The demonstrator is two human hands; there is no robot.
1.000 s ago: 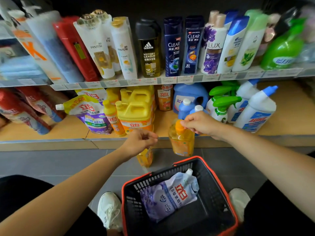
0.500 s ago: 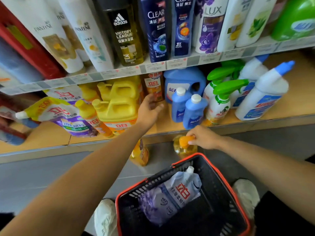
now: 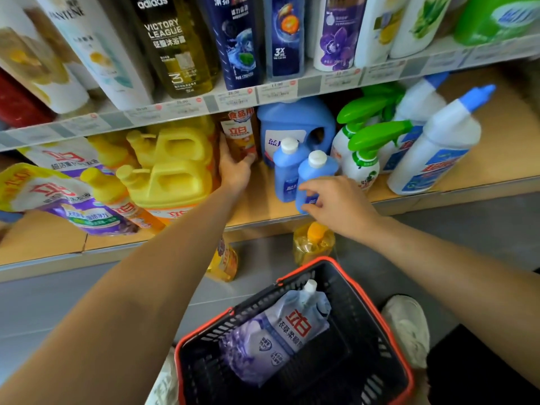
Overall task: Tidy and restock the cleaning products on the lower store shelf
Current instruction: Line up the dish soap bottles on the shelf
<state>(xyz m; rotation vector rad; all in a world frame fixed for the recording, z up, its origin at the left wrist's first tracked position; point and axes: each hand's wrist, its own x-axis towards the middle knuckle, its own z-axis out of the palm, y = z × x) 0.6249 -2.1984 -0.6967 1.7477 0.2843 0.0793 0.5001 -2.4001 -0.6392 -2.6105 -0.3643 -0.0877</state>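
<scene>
- From the head view, the left hand (image 3: 233, 171) reaches far into the lower shelf (image 3: 257, 206). It wraps the base of an amber bottle (image 3: 241, 133), just right of the yellow jugs (image 3: 175, 171), with fingers up the bottle's left side and thumb across its front.
- The right hand (image 3: 340, 206) hovers at the near small blue bottle (image 3: 317, 171), fingers loose and apart, holding nothing. I cannot tell whether they touch it.
- On the floor just below that hand stands an orange-capped yellow bottle (image 3: 314, 244). A second yellow bottle (image 3: 226, 263) stands to its left, partly behind the left arm.
- Nearest, a red-rimmed black basket (image 3: 356, 317) holds a purple pouch (image 3: 277, 334).
</scene>
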